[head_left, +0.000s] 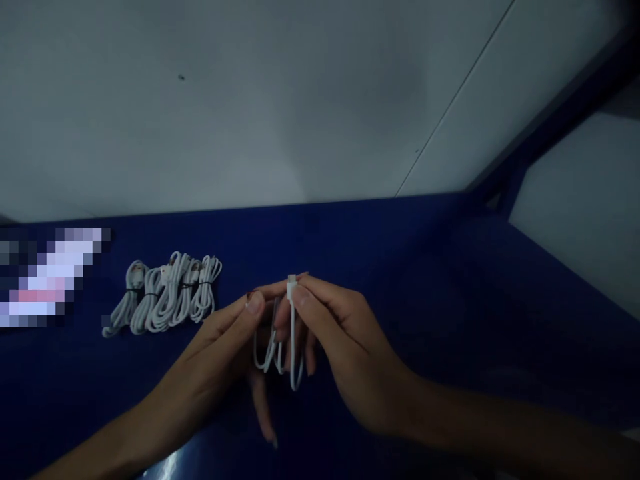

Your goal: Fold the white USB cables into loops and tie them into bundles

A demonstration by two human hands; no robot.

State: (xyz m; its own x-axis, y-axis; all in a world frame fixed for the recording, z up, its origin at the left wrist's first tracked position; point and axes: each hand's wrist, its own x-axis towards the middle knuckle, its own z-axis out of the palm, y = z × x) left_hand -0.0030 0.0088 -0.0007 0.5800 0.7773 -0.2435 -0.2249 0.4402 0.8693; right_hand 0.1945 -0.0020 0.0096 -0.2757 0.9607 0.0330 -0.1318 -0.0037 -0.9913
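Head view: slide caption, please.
Left hand and right hand hold a looped white cable near tied bundles on a blue table.

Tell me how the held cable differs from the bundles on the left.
The held cable hangs in loose loops between the left hand and right hand; the bundles lie coiled on the blue table. Dark ties show around bundles, none on the held cable. Both are white.

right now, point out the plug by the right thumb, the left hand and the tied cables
plug (pixel 290 289), head view: on its white housing
left hand (pixel 224 339), head view: on the back of the hand
tied cables (pixel 173 293), head view: on a bundle mid-row
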